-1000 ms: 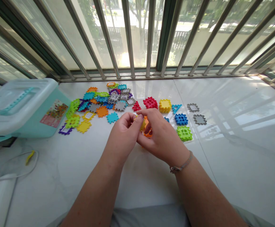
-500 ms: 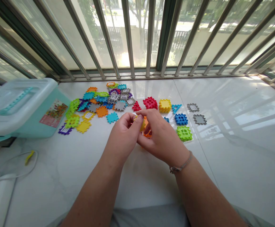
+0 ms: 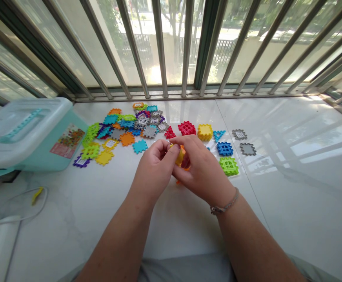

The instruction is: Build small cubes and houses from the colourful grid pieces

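My left hand [image 3: 155,170] and my right hand [image 3: 202,170] meet over the white floor, both pinched on a small cluster of yellow and orange toothed tiles [image 3: 180,156]; most of it is hidden by the fingers. Just beyond lie built cubes: red [image 3: 186,127], yellow [image 3: 205,131], blue [image 3: 225,148] and green [image 3: 229,165]. A heap of loose coloured tiles [image 3: 124,127] spreads to the left of my hands.
A teal storage box with a pale lid [image 3: 24,135] stands at the left. Two grey tiles [image 3: 244,141] and a blue triangle [image 3: 219,134] lie right of the cubes. Window bars [image 3: 185,51] close the far side. A white cable [image 3: 26,203] loops at lower left.
Both hands stayed in place; the fingers shifted slightly and the yellow tile now shows more between them.
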The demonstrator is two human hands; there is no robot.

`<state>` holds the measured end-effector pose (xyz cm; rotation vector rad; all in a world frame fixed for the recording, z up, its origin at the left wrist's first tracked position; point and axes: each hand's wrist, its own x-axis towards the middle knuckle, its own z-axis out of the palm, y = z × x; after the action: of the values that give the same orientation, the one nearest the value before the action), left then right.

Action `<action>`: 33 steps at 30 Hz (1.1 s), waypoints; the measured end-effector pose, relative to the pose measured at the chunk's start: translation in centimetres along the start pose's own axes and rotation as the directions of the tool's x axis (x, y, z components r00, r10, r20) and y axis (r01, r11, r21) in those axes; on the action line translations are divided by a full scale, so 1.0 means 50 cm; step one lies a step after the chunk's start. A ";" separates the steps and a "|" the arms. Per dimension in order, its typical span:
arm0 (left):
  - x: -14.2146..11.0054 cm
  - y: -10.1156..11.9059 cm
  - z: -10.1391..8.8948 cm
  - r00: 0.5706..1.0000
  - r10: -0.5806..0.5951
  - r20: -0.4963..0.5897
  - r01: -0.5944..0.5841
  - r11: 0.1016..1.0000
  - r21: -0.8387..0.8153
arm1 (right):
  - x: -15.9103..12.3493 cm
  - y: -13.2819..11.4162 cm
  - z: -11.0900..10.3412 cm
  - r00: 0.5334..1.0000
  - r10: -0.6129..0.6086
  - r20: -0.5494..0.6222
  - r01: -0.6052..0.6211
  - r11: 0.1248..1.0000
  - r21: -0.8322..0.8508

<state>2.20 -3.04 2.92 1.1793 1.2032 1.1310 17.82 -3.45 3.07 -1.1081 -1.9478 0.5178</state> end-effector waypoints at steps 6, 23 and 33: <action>0.001 -0.002 0.001 0.999 0.026 0.025 -0.024 0.998 -0.066 | 0.000 -0.003 0.000 0.996 -0.022 -0.082 0.022 1.000 0.001; -0.007 0.019 0.015 0.996 -0.022 0.087 0.041 0.973 -0.226 | 0.000 -0.012 -0.006 0.991 0.037 -0.132 -0.040 0.999 -0.024; -0.012 0.031 0.020 0.994 -0.049 0.102 0.069 0.977 -0.204 | 0.000 -0.019 -0.008 0.993 0.080 -0.087 -0.080 0.997 0.001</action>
<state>3.17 -3.59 4.52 1.0214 1.0140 1.1130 17.69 -3.97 3.94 -1.1952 -1.8356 0.5019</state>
